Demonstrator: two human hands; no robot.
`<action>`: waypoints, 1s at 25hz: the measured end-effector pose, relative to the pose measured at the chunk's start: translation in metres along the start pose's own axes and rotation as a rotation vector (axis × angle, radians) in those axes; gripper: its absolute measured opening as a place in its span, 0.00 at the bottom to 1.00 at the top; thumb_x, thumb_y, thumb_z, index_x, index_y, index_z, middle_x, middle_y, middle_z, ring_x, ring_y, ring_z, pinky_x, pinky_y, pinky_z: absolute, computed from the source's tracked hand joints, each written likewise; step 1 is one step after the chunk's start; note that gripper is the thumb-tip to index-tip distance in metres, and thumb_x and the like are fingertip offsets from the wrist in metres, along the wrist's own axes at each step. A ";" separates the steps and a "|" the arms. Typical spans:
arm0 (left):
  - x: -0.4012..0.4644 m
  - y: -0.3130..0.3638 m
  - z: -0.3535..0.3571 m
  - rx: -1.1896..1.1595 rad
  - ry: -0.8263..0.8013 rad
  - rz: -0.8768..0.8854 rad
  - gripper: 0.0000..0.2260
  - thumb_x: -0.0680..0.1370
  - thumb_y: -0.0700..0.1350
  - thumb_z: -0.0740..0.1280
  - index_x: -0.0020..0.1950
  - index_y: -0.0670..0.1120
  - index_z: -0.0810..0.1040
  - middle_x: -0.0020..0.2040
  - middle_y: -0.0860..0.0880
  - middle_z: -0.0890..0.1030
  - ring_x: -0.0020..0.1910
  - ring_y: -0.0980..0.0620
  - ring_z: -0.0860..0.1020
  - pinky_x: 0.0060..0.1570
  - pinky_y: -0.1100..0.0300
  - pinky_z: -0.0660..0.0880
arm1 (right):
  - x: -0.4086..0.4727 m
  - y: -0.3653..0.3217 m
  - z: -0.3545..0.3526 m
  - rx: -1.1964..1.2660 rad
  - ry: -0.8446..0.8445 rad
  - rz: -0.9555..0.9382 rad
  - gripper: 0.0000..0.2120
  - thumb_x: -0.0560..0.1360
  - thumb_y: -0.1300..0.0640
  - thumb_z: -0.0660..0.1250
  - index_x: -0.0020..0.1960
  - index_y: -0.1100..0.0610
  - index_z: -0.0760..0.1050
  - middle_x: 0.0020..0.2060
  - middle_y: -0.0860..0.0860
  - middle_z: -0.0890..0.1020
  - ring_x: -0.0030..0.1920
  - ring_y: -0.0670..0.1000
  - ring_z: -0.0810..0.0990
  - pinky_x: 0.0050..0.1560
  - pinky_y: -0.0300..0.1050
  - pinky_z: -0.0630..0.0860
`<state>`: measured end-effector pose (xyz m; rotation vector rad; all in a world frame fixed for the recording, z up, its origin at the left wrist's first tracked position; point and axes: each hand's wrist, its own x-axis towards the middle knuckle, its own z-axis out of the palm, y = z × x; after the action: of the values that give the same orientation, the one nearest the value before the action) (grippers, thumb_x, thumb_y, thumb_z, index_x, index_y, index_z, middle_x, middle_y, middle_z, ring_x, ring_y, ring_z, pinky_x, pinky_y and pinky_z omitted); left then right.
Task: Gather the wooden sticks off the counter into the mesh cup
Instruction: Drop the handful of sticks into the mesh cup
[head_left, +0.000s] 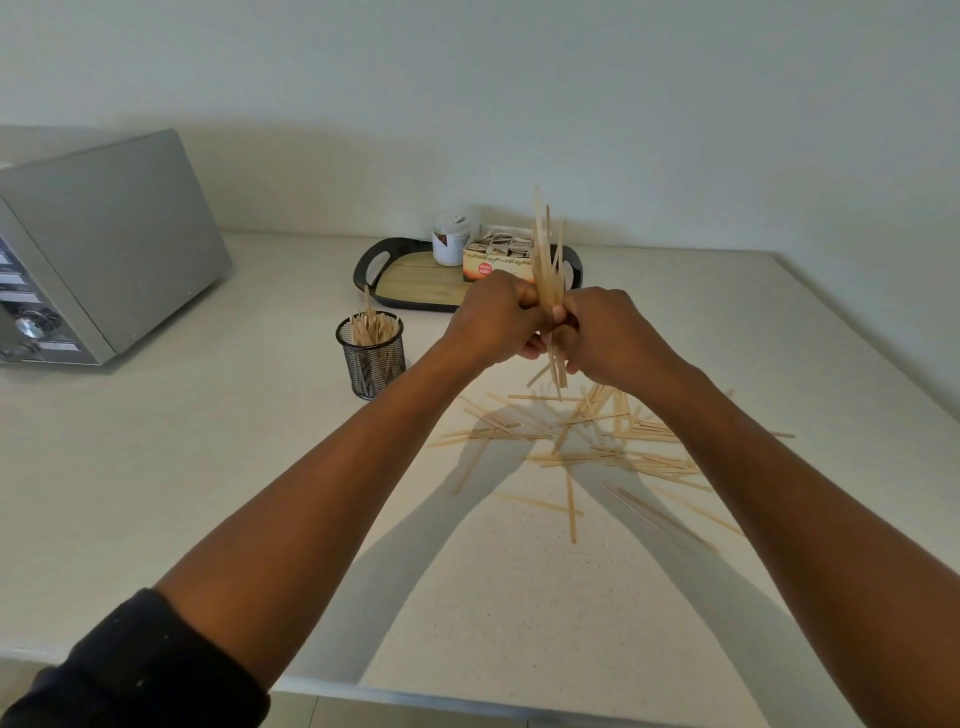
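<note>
Head view: left hand (493, 322) and right hand (602, 332) both grip an upright stick bundle (548, 260).

Both arms reached forward and converged, bare from the elbows down, the left one leaving a dark sleeve (130, 670) pushed up near the elbow. The left hand (491, 322) and right hand (605, 335) met knuckle to knuckle, raised above the surface, backs toward the camera, fingers curled tightly around an upright bundle of sticks (548, 260) gripped between them.
</note>
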<state>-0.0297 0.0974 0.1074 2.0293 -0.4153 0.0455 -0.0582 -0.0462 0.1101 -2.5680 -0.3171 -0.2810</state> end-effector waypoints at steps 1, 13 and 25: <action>0.000 -0.001 -0.008 0.014 0.005 0.001 0.08 0.77 0.44 0.70 0.46 0.38 0.83 0.38 0.43 0.85 0.36 0.50 0.85 0.40 0.57 0.83 | 0.005 -0.006 0.002 -0.009 -0.006 -0.012 0.08 0.79 0.60 0.61 0.47 0.60 0.78 0.40 0.57 0.83 0.38 0.55 0.83 0.44 0.55 0.81; 0.008 -0.017 -0.149 0.076 0.214 -0.031 0.10 0.76 0.46 0.72 0.47 0.38 0.83 0.37 0.44 0.85 0.36 0.50 0.85 0.42 0.53 0.83 | 0.092 -0.120 0.025 0.032 -0.016 -0.179 0.06 0.78 0.58 0.64 0.47 0.58 0.79 0.38 0.54 0.84 0.35 0.51 0.84 0.43 0.50 0.83; 0.032 -0.097 -0.194 0.016 0.185 -0.185 0.10 0.76 0.44 0.71 0.50 0.37 0.83 0.40 0.41 0.85 0.38 0.47 0.85 0.45 0.52 0.83 | 0.155 -0.141 0.095 -0.007 -0.224 -0.176 0.08 0.76 0.61 0.62 0.44 0.60 0.79 0.35 0.57 0.85 0.35 0.53 0.85 0.46 0.54 0.83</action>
<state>0.0582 0.2972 0.1247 2.0501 -0.1106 0.1216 0.0630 0.1476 0.1395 -2.5855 -0.6271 -0.0562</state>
